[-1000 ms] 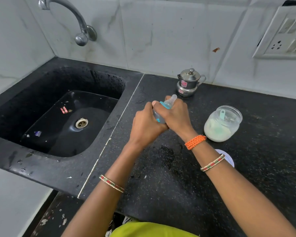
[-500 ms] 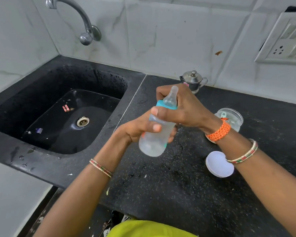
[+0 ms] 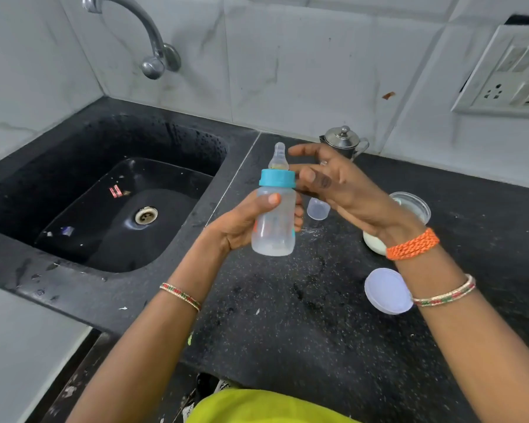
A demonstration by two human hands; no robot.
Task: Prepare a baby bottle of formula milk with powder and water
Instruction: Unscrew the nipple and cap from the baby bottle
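1. Black speckled counter [image 3: 287,346] meets a white tiled wall; a black sink [image 3: 110,209] is set into it, with a tap [image 3: 147,41] on the wall above.
2. Left hand [image 3: 242,227] grips the bottle [image 3: 274,218] around its body, thumb on the near side, fingers wrapped behind. The bottle is upright, held clear above the counter, just right of the sink edge.
3. The bottle carries a blue collar [image 3: 277,178] and a clear teat [image 3: 279,157]. The body looks nearly empty.
4. Right hand [image 3: 339,184] is beside the collar, fingers spread and straight, holding nothing. Whether a fingertip touches the collar cannot be told.
5. A clear cap [image 3: 317,209] stands on the counter just right of the bottle.
6. A powder jar [image 3: 409,209] is right of the bottle, partly hidden by the right wrist; its white lid [image 3: 387,291] lies on the counter nearer the person.
7. A steel pot [image 3: 344,141] stands behind the bottle, at the wall.
8. A switch panel [image 3: 507,74] is on the wall, far right of the bottle.
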